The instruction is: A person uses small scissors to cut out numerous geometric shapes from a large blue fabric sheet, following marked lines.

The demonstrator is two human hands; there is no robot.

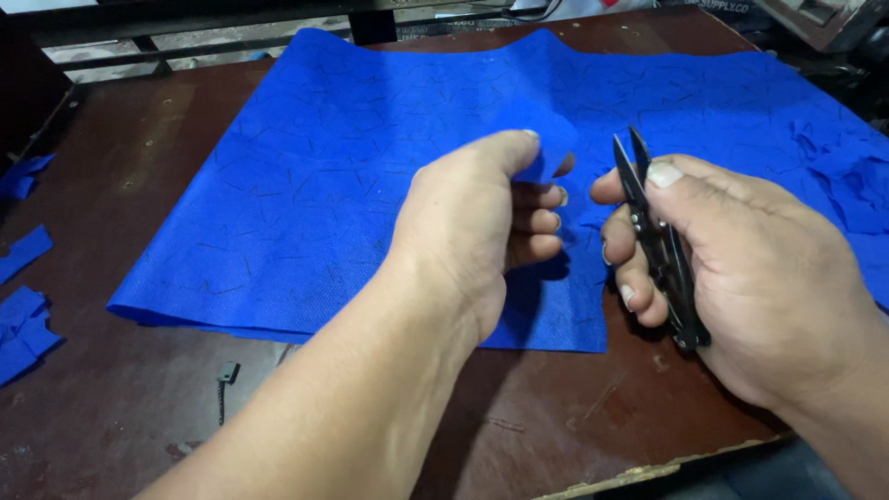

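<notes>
Right hand (741, 268), at about four o'clock in the view, closed in a fist round a pair of small black metal thread snips (659, 243); thumb pressed on the upper handle, fingers curled under. Snips' long axis runs from five o'clock at the heel of the palm to eleven o'clock at the tips; blades slightly parted, pointing up and a little left.

Left hand (482, 222), centre of view, fingers bunched, thumb and forefinger pinching a small raised fold of blue non-woven fabric (548, 139). That fold sits at about ten o'clock from the blade tips, near but not touching them. Right hand is the nearer of the two to the blades' line of cut.

Fold belongs to the large blue fabric sheet (370, 157) spread over the dark brown worn wooden table (139, 407).

Blue fabric offcuts (23, 315) lie at nine o'clock; more crumpled scraps (847, 181) at two o'clock.
</notes>
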